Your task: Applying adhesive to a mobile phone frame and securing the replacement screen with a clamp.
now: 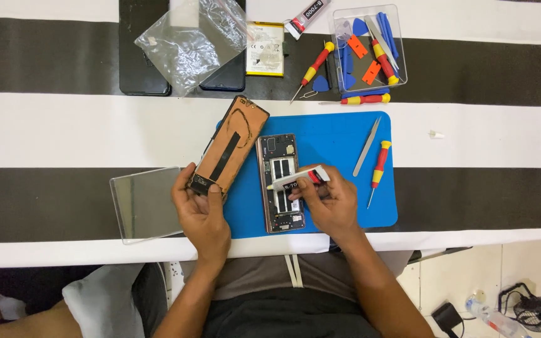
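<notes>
Left hand (pixel 203 209) gripping the copper-backed screen panel (pixel 230 145) tilted beside the opened phone frame (pixel 280 183), right hand (pixel 327 200) pinching a small glue tube (pixel 300 178), nozzle seemingly touching the frame, lying on the blue mat (pixel 339 141) on the counter (pixel 64 131)

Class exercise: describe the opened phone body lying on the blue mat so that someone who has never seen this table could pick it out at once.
Find the blue mat in the middle of the striped table. Near its left edge lies the opened phone body, upright, its dark inner parts facing up, under the glue tube in the right hand. Unlike the copper-backed screen panel tilted beside it in the left hand, it lies flat.
</notes>
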